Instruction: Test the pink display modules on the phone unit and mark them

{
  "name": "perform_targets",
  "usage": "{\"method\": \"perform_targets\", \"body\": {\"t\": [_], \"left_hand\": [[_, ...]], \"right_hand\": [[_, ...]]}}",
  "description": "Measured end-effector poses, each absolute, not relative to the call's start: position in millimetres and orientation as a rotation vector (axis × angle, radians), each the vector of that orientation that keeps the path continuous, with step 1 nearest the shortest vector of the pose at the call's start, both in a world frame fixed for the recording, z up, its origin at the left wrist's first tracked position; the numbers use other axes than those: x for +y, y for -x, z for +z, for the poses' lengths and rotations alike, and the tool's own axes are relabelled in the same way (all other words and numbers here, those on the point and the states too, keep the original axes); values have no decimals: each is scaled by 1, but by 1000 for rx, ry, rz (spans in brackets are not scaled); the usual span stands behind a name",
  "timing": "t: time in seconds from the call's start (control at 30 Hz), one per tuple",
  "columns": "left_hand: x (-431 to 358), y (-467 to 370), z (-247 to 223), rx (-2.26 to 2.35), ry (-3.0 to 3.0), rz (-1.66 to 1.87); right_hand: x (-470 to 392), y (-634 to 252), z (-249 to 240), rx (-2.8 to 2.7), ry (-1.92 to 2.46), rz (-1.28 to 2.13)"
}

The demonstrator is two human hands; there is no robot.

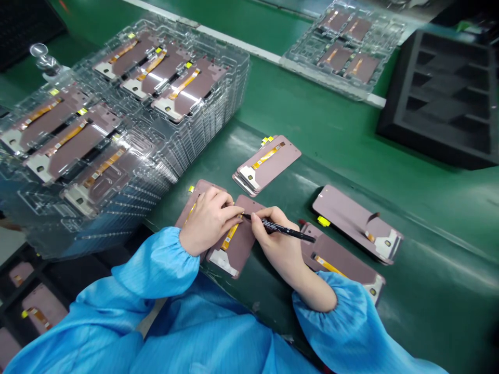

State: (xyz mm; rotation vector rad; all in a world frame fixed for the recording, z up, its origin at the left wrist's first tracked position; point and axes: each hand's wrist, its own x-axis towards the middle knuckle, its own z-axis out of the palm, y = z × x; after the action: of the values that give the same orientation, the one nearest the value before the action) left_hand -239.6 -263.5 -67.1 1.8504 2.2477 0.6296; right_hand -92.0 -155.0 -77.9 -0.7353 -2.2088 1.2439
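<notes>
My right hand [278, 241] grips a black marker pen [288, 229], its tip at the upper end of a yellow-orange flex cable [231, 236] on a mauve phone screen panel [245, 248]. From the other side, the closed fingertips of my left hand [208, 218] pinch at that same cable end, close to the pen tip. Under my left hand lies another phone screen panel [206, 187], partly hidden. My right forearm passes over the edge of a further panel [346, 252] with its own flex cable.
Beyond my hands lies a small stack of panels [273, 161]; another pile [354, 218] sits at right. Tall stacked clear trays [210, 122] with panels stand at left. Across the green bench [312, 119] are a clear tray [331, 78] and a black compartment box [401, 104].
</notes>
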Motion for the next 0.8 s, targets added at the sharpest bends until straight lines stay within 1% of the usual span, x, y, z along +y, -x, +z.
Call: {"method": "perform_targets", "body": {"t": [0.3,0.4,0.47,0.67,0.8], "left_hand": [[-262,240,-65,2254,-1845,604],[-264,237,-58,2259,-1829,556],[-270,232,-52,2274,-1791,554],[-301,216,-34,2203,-1411,738],[-312,210,-27,2039,-1109,773]], "right_hand": [[-155,94,-78,-2178,729,1248],[-157,88,-76,-2095,782,1322],[-161,80,-71,-1978,852,1474],[-181,48,-48,-1370,925,2178],[-188,46,-42,-1111,963,2393]]}}
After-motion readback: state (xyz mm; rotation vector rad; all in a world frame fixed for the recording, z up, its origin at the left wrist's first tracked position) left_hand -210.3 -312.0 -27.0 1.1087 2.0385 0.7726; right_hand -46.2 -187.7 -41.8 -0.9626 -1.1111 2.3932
